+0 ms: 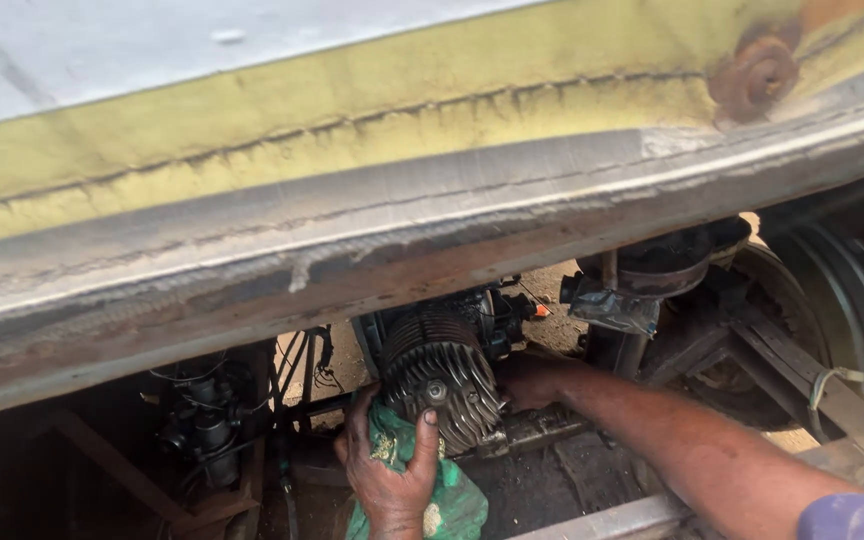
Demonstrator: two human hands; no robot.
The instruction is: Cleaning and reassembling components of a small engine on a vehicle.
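Finned engine cylinder [439, 378] under yellow body panel [352, 130], left hand [389, 470] grip pressing green cloth [447, 505] against it, right hand [527, 380] grip hidden behind, cannot tell.

Dull finned metal cylinder [439, 385], crumpled green cloth [447, 495], rusty rough metal body edge [352, 250].

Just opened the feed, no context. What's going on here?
A person is reaching under the edge of a yellow-and-grey vehicle body at a small finned engine. The left hand presses a green cloth against the lower front of the engine, thumb up on the fins. The right hand reaches in behind the engine's right side, fingers mostly hidden, so what it has a grip on cannot be told. A wheel sits at the far right.
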